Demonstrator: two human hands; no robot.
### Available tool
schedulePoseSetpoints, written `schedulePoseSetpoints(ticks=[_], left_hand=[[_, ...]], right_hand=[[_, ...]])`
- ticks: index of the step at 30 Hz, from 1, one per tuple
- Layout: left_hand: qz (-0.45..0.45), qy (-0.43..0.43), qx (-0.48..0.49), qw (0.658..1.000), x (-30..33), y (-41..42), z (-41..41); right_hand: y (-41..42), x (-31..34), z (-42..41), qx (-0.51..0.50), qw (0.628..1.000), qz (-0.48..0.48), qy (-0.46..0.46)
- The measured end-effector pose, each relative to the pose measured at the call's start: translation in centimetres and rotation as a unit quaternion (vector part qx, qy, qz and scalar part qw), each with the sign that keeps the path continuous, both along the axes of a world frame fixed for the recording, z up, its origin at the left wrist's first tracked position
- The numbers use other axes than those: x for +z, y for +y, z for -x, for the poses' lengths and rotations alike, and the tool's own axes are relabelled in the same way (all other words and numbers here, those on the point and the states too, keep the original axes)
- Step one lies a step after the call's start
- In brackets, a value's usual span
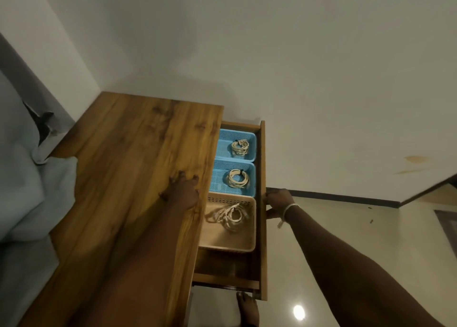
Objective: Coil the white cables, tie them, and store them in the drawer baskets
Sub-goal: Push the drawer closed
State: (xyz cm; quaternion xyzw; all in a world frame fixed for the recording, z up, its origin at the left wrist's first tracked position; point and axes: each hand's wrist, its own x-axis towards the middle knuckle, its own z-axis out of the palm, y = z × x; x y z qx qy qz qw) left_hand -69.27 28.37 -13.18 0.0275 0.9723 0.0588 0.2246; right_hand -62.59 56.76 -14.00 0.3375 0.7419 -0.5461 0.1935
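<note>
Pale walls and a glossy floor frame a wooden counter (pixel 128 178) with its drawer (pixel 262 203) pulled out to my right; grey bedding lies at far left. My left hand (pixel 183 190) rests flat on the counter top, fingers spread, holding nothing. My right hand (pixel 278 201) grips the drawer's front panel, fingers curled over its top edge. Inside the drawer, three baskets in a row: far blue basket (pixel 223 151) with a coiled white cable (pixel 240 147), middle blue basket (pixel 217 183) with another coil (pixel 238 178), both showing a dark tie. The near beige basket (pixel 215 237) holds a third cable (pixel 231 218), looser, ends trailing; I cannot make out a tie on it. No cables on the counter. I judge storing about done, only checking that last bundle and closing the drawer left
</note>
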Motion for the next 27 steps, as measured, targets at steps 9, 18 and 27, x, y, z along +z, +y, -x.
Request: schedulePoseSetpoints(ticks=[9,18,27], left_hand=[[0.000,-0.001,0.010,1.000,0.1,0.2,-0.1],[-0.012,0.010,0.026,1.000,0.5,0.5,-0.6],[-0.020,0.015,0.033,0.999,0.6,0.8,-0.8]], right_hand=[[-6.9,-0.5,2.4,0.109,0.991,0.065,0.047],[-12.2,0.2,4.1,0.074,0.975,0.206,0.028],[-13.8,0.6,4.7,0.051,0.969,0.240,0.005]])
